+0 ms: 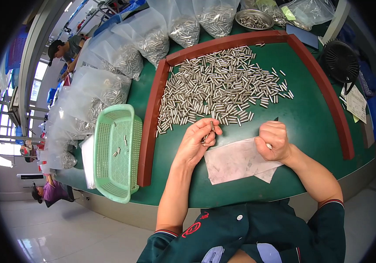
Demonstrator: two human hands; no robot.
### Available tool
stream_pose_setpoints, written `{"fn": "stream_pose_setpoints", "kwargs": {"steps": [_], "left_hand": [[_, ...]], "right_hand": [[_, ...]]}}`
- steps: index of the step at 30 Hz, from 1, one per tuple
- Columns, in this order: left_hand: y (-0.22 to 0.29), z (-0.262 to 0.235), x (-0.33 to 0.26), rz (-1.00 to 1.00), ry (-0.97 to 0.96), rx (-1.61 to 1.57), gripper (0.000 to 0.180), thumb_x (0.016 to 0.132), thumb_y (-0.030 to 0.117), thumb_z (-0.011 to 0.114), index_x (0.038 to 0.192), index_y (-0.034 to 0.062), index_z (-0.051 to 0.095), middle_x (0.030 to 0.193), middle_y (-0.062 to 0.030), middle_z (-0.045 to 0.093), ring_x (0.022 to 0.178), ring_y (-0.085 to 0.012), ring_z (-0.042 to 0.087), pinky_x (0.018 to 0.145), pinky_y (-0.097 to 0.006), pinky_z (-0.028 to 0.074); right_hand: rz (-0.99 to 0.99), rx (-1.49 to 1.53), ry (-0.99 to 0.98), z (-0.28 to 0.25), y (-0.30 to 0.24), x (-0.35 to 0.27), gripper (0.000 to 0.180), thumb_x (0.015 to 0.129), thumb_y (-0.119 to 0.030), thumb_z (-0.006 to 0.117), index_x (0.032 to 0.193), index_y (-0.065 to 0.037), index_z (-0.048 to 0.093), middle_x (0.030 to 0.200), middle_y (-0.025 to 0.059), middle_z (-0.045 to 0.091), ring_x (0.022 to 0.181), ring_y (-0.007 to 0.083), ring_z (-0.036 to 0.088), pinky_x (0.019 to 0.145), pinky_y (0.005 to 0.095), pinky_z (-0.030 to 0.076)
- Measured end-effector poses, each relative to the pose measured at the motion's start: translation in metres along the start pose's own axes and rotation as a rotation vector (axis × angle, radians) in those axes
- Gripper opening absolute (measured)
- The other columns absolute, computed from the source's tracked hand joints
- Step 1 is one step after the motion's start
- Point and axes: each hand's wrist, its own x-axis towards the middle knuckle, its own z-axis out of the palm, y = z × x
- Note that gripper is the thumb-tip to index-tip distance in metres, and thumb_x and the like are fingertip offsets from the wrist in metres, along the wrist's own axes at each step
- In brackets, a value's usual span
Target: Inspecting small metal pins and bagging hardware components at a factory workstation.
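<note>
A wide pile of short shiny metal cylinders [223,83] covers the middle of the green tabletop [183,193]. My left hand [196,142] is closed at the near edge of the pile, with small metal cylinders [204,138] between its fingers and in the palm. To the right, my right hand [273,141] is curled into a fist. A dark tip shows above it and a pale end below, but the fingers hide most of what it grips. Under and between the hands lie sheets of stained pale paper [229,162].
A red-brown raised frame [150,127] borders the pile. Left of it stands a green plastic basket [109,175] holding a few cylinders. Clear bags of cylinders [153,44] line the far and left sides. A metal bowl [254,19] and a black fan [340,61] sit at the back right.
</note>
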Motion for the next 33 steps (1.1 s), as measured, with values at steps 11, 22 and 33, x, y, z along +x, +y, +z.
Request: {"fn": "stream_pose_setpoints", "kwargs": {"steps": [11,22,33], "left_hand": [[0.03,0.002,-0.018,0.374,0.304,0.163,0.024,0.093,0.025,0.043,0.086,0.0034,0.05,0.057,0.0037,0.034,0.048,-0.006,0.028,0.044,-0.021,0.024],[0.094,-0.088,-0.108,0.759,1.584,1.62,0.022,0.088,0.018,0.046,0.095,-0.0002,0.057,0.093,-0.017,0.056,0.079,-0.0306,0.054,0.07,-0.039,0.041],[0.03,-0.025,-0.027,0.666,0.849,1.464,0.013,0.075,0.011,0.064,0.071,-0.0005,0.059,0.062,-0.0121,0.053,0.053,-0.0228,0.052,0.052,-0.033,0.041]], "right_hand": [[0.004,-0.005,0.015,-0.001,-0.001,0.0,0.026,0.059,-0.001,0.058,0.045,-0.005,0.036,0.044,0.0059,0.034,0.036,0.0227,0.032,0.037,0.0329,0.024],[-0.004,0.001,0.009,0.005,-0.004,0.002,0.027,0.059,0.0,0.058,0.045,-0.005,0.035,0.045,0.0062,0.033,0.036,0.0226,0.031,0.037,0.0331,0.023],[0.003,0.004,0.011,0.01,-0.008,-0.002,0.027,0.06,0.0,0.057,0.046,-0.005,0.034,0.044,0.006,0.031,0.036,0.0222,0.031,0.037,0.0336,0.023]]}}
